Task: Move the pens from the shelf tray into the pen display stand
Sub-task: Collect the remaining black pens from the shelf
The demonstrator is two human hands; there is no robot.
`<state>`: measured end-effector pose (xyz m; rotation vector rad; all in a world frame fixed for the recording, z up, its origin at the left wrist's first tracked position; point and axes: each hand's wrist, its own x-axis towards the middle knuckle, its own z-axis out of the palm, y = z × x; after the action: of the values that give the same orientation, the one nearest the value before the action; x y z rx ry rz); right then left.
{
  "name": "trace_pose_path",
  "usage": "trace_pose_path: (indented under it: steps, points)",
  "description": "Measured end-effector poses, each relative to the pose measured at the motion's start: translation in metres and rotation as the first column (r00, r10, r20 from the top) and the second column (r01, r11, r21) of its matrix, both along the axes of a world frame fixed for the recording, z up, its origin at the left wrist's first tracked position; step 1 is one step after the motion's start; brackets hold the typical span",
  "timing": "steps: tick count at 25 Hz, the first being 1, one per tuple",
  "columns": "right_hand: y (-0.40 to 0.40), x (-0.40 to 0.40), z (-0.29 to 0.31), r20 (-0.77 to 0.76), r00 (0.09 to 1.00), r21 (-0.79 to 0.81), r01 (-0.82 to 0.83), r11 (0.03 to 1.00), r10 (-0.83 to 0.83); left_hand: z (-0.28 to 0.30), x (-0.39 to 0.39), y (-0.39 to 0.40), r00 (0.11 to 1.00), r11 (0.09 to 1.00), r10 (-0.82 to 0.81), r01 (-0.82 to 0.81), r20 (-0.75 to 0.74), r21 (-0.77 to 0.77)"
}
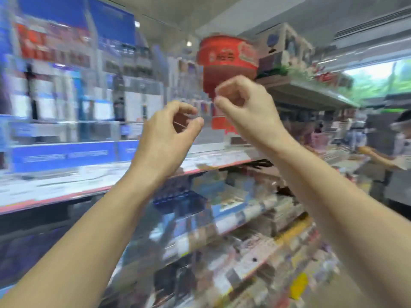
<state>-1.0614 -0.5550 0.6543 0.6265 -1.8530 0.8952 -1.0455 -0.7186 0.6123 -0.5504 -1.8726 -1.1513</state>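
**Hands raised before the shelving, between pick-ups**

Hands are lifted side by side in front of a stationery shelf (93, 192), seen from the head camera; the whole view is smeared by motion. The step in hand appears to be a transit between the shelf tray and the pen display stand, though neither can be identified with certainty. A red display (226, 63) stands behind the right hand, near the far edge of the shelf, and may be the stand; blue-fronted racks (66, 152) fill the left part of the shelf. Individual pens cannot be made out anywhere, so the location of the task's pens cannot be told.

Left hand (169, 132): fingers curled, thumb and forefinger close together in a pinch. A thin pale line seems to cross the gap between them, but whether it is a held object cannot be told.

Right hand (242, 105): fingers likewise curled into a pinch, tips nearly meeting; no object is visible in it, and the blur prevents a firm reading.

The next move calls for steadying the gaze, locating the tray, and bringing one pinch down onto a pen barrel. Another person (398, 152) stands at the right edge of the view
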Motion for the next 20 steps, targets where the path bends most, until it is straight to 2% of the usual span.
trace_pose_path:
  steps: [4, 8, 14, 17, 20]
  points:
    - [0.122, -0.073, -0.053, 0.192, 0.968, -0.02, 0.17, 0.985, -0.163, -0.016, -0.072, 0.107, 0.991, 0.99, -0.126, 0.129, 0.049, -0.051]
    - [0.228, -0.143, -0.099, 0.379, 0.89, -0.004, 0.274, 0.962, -0.252, -0.042, -0.149, 0.209, 0.974, 0.964, -0.205, 0.217, 0.096, -0.15]
    - [0.349, -0.252, -0.117, 0.507, 0.792, 0.082, 0.349, 0.934, -0.34, -0.075, -0.275, 0.34, 0.928, 0.911, -0.289, 0.343, 0.235, -0.231]
    - [0.394, -0.306, -0.117, 0.527, 0.774, 0.102, 0.353, 0.93, -0.352, -0.081, -0.325, 0.388, 0.912, 0.897, -0.266, 0.353, 0.312, -0.267]
    - [0.425, -0.362, -0.117, 0.511, 0.78, 0.135, 0.342, 0.93, -0.361, -0.08, -0.371, 0.421, 0.928, 0.906, -0.179, 0.285, 0.327, -0.314]
